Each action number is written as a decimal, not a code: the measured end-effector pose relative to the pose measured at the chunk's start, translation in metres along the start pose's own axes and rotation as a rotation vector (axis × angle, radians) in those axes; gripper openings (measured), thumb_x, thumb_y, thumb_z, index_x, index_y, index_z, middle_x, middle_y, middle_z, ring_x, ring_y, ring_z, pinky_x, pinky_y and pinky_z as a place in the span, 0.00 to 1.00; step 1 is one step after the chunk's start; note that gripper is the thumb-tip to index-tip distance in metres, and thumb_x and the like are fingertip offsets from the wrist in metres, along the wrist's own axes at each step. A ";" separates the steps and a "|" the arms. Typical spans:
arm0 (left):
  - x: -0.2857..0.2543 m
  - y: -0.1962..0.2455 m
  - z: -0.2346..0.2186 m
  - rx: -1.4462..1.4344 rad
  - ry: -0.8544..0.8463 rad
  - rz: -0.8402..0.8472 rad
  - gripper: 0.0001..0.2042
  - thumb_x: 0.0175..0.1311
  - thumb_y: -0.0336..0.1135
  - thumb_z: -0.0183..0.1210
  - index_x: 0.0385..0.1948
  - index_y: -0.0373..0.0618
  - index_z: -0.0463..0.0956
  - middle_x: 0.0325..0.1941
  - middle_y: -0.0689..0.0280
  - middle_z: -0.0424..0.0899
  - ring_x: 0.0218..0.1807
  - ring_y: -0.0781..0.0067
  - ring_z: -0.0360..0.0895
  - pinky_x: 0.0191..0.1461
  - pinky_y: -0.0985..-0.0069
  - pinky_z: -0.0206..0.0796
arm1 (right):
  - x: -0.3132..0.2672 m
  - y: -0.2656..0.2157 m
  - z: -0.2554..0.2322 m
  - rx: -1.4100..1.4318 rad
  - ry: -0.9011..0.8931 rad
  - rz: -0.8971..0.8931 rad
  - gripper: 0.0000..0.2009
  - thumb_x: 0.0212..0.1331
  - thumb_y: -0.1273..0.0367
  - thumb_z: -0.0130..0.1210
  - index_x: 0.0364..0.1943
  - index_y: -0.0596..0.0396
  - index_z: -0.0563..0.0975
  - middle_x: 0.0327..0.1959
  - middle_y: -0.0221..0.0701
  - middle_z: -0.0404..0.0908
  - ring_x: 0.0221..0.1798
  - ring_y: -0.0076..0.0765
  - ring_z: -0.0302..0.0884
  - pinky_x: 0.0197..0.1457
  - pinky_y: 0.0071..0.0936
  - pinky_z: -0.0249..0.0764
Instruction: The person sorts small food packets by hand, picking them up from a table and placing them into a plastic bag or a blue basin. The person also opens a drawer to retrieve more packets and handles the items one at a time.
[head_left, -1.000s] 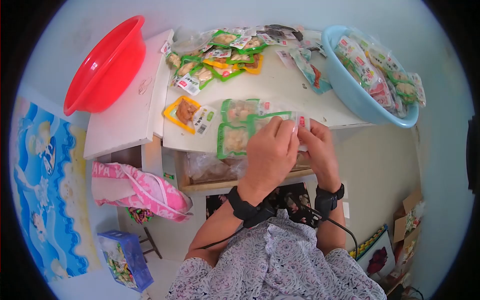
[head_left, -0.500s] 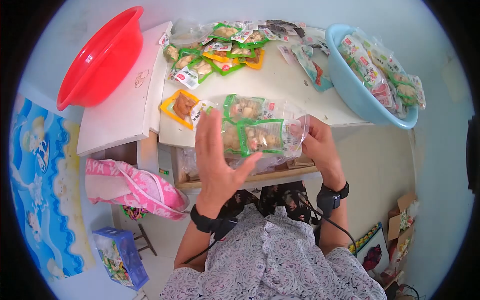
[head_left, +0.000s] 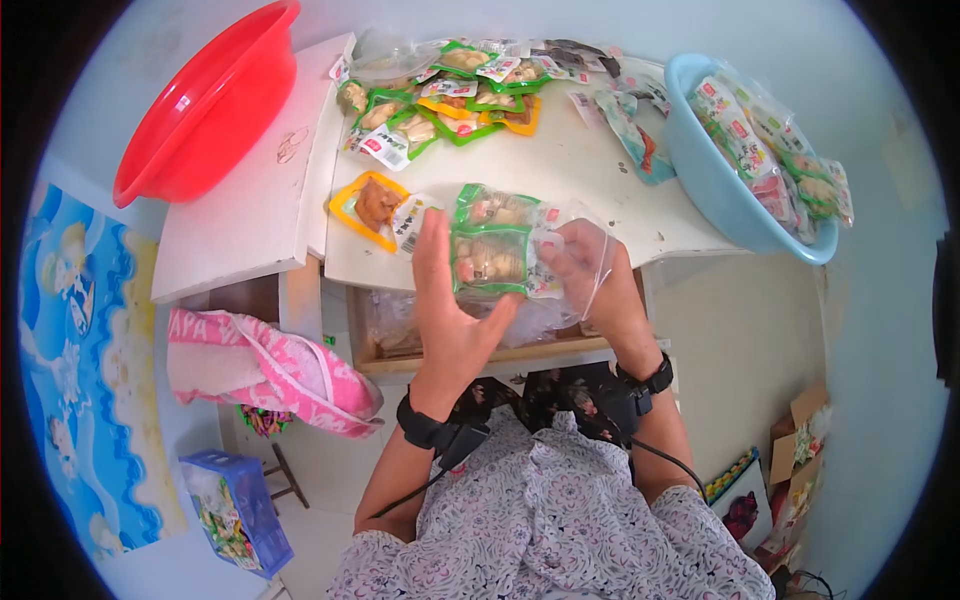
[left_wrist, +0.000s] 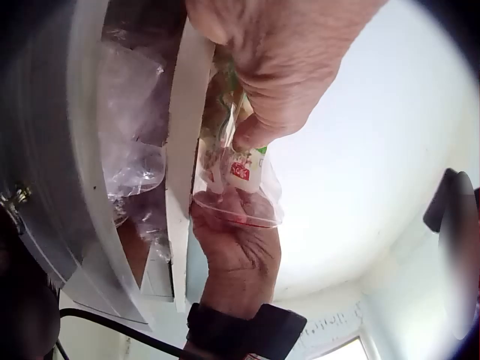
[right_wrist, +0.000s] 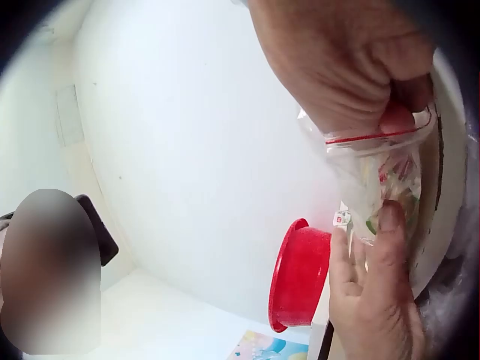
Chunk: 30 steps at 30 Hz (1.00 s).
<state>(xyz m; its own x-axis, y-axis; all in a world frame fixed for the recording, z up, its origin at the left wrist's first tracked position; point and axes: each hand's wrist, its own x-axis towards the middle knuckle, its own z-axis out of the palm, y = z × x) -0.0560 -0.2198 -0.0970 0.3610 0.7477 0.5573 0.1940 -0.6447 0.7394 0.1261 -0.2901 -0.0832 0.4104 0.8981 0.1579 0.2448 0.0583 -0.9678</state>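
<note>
Enclosing green-edged packets (head_left: 490,262), a clear bag (right_wrist: 360,169) is held up between the two hands, its red-lined mouth toward the right. The left hand (head_left: 450,318) cradles the bag's closed end, fingers straight behind it and thumb laid along the front. The right hand (head_left: 600,275) reaches inside the mouth; whether its fingers pinch a packet or merely push cannot be told. Below the grip lies an open drawer (head_left: 500,357); beyond and left of it, a yellow-edged packet (head_left: 375,208); farther out, a heap of packets (head_left: 450,100), with a blue basin (head_left: 715,205) to the right and a red basin (head_left: 215,110) to the left. Likely faults: thin film may split if a stiff packet corner is forced against it, or contents may slip toward the drawer if the left support, being loose, gives way. Compared with half a second earlier, the right fingers sit deeper in the bag, and the left hand is closer to it.
</note>
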 end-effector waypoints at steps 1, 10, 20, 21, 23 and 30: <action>0.002 0.004 0.000 -0.043 -0.045 -0.051 0.47 0.50 0.29 0.71 0.77 0.38 0.58 0.81 0.51 0.59 0.80 0.51 0.58 0.80 0.61 0.55 | 0.001 -0.006 -0.001 0.017 0.009 0.073 0.09 0.71 0.69 0.62 0.43 0.62 0.78 0.30 0.25 0.81 0.31 0.15 0.73 0.33 0.21 0.69; 0.045 0.015 -0.035 0.150 -0.160 0.254 0.29 0.59 0.34 0.66 0.65 0.37 0.75 0.74 0.50 0.71 0.82 0.44 0.56 0.80 0.51 0.52 | -0.012 0.010 -0.033 0.080 0.251 0.041 0.09 0.73 0.71 0.58 0.48 0.64 0.81 0.32 0.27 0.85 0.23 0.16 0.73 0.26 0.18 0.70; 0.136 -0.052 -0.003 0.372 -0.156 0.165 0.23 0.65 0.34 0.66 0.62 0.38 0.77 0.73 0.53 0.73 0.80 0.49 0.62 0.80 0.58 0.55 | -0.021 0.013 -0.040 -0.349 0.448 -0.243 0.04 0.68 0.78 0.59 0.44 0.61 0.80 0.38 0.32 0.83 0.33 0.24 0.77 0.33 0.23 0.71; 0.146 -0.055 -0.001 0.372 -0.184 0.151 0.23 0.65 0.34 0.66 0.62 0.38 0.77 0.73 0.53 0.73 0.80 0.49 0.61 0.80 0.58 0.55 | -0.023 0.012 -0.042 -0.326 0.438 -0.225 0.04 0.68 0.78 0.59 0.44 0.61 0.80 0.40 0.32 0.83 0.33 0.25 0.77 0.34 0.23 0.71; 0.162 -0.061 -0.001 0.377 -0.230 0.173 0.23 0.65 0.35 0.66 0.62 0.39 0.78 0.75 0.54 0.71 0.81 0.49 0.59 0.81 0.58 0.54 | -0.030 0.011 -0.042 -0.278 0.420 -0.190 0.05 0.68 0.79 0.58 0.44 0.60 0.80 0.43 0.33 0.83 0.35 0.27 0.78 0.35 0.23 0.72; 0.203 -0.064 0.037 0.567 -0.337 0.233 0.23 0.63 0.33 0.64 0.62 0.42 0.80 0.82 0.54 0.61 0.85 0.51 0.51 0.83 0.56 0.49 | -0.029 0.017 -0.043 -0.187 0.412 -0.241 0.07 0.65 0.82 0.59 0.43 0.58 0.81 0.47 0.35 0.84 0.40 0.32 0.79 0.39 0.25 0.74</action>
<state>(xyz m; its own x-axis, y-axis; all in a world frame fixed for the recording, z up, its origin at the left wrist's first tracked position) 0.0386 -0.0328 -0.0454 0.6963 0.5491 0.4623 0.4900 -0.8342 0.2529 0.1561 -0.3341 -0.0958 0.6256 0.6205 0.4728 0.5124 0.1302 -0.8488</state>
